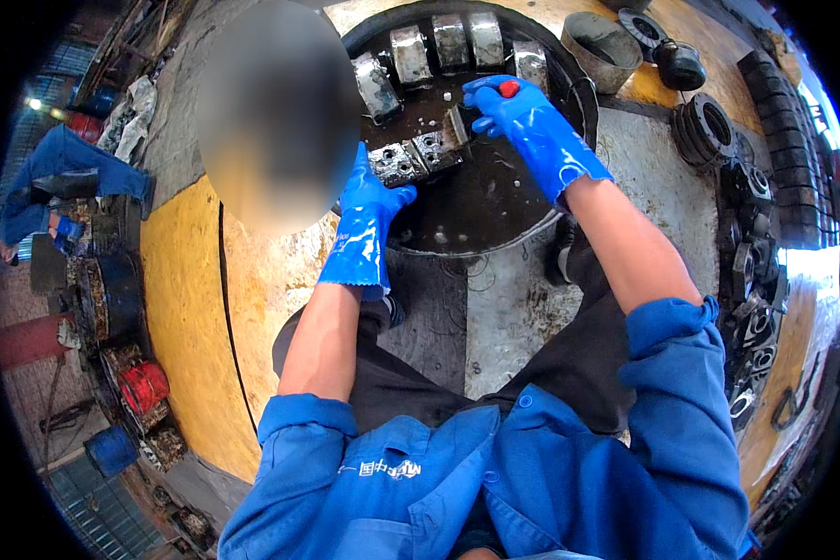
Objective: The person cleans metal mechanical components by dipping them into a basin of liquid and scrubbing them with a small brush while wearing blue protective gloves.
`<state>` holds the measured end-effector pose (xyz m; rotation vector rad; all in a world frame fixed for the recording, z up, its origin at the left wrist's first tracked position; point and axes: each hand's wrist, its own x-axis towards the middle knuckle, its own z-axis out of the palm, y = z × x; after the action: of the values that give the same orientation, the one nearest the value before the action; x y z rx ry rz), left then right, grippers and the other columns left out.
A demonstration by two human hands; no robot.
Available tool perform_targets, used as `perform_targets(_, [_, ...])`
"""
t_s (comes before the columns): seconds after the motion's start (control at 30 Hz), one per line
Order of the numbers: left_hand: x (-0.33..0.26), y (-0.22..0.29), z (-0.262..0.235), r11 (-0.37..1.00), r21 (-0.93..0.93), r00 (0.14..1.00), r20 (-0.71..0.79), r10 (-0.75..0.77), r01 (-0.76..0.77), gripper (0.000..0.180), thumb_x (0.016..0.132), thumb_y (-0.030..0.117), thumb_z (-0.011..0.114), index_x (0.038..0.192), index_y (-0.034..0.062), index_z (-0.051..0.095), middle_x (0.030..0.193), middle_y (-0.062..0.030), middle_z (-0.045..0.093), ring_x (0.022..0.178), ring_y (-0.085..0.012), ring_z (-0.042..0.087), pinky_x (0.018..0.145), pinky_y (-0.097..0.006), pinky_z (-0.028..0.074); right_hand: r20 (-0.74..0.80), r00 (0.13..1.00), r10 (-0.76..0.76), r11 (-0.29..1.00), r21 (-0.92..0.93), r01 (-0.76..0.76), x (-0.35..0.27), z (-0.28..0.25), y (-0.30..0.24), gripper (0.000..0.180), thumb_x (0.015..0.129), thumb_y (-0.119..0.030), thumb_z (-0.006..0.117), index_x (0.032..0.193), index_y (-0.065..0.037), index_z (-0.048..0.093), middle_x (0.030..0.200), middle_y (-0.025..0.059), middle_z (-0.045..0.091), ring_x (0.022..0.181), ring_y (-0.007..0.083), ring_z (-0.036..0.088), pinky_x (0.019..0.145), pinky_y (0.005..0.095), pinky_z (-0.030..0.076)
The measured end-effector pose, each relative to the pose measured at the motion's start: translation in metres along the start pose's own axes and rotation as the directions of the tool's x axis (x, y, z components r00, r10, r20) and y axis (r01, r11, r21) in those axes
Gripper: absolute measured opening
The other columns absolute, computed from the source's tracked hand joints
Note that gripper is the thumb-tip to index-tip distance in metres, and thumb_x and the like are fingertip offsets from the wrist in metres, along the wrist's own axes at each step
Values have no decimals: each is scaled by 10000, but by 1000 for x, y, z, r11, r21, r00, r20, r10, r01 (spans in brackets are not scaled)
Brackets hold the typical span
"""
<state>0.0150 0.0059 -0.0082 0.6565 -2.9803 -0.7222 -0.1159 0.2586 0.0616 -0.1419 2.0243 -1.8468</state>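
My left hand (369,201), in a blue rubber glove, is closed on the near left end of a wet metal block (401,161) with several bolt holes. That block is held over a round black tub (483,250) of dark liquid. My right hand (523,114), gloved the same way, is curled around a tool with a red handle (509,89). Beside its fingertips a flat, tan-edged piece (455,126) stands at the block's far right end; whether it belongs to the tool I cannot tell. Several curved metal shells (411,56) stand along the tub's far side.
A grey bucket (599,51) stands right of the tub, near stacked dark rings (703,131). Greasy metal parts line the right side (756,322). Another person in blue (75,177) is at the far left, near a red drum-like part (143,385). A blurred oval hides the upper left.
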Motion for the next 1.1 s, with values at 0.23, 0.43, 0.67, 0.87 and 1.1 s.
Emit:
perform_targets(0.23, [4,13,6,1000,-3,1000,14,26,-25,1307,557,321,1001,1613,76,271,1432,-218,597,1302,-348,604,1101,-423,497,-68,995,-73,962,-270,52,18,-21,54,239,943,-222,656,1133,-176,794,974,111,773,834,175,714,809,309,585])
perform_targets(0.43, [4,1,6,1000,-9,1000,15,-12,12,1308,547,321,1006,1612,94,282,1424,-219,602,1286,-355,615,1088,-423,510,254,740,-623,676,-301,673,-56,26,16,277,909,-67,687,1171,-134,747,1197,138,739,1072,326,726,932,389,586])
perform_targets(0.67, [8,9,-1,1000,-3,1000,14,-22,22,1325,525,341,1014,1610,114,289,1424,-222,601,1285,-368,612,1083,-442,510,338,709,-619,589,-396,704,-57,10,32,280,886,6,671,1110,-147,744,1227,127,725,1085,358,707,914,424,592])
perform_targets(0.87, [9,14,-3,999,25,999,32,-39,38,1342,505,340,1019,1602,78,291,1406,-221,614,1281,-359,617,1075,-435,511,474,689,-549,482,-494,724,-65,9,37,300,860,54,689,1110,-107,726,1251,157,715,1056,377,717,878,431,606])
perform_targets(1.1, [15,1,0,985,-153,994,82,-68,80,1325,525,319,1012,1590,12,286,1402,-209,622,1277,-329,625,1072,-400,513,467,675,-572,413,-547,728,-61,12,31,334,840,59,681,1113,-124,739,1245,125,723,1037,366,721,874,419,612])
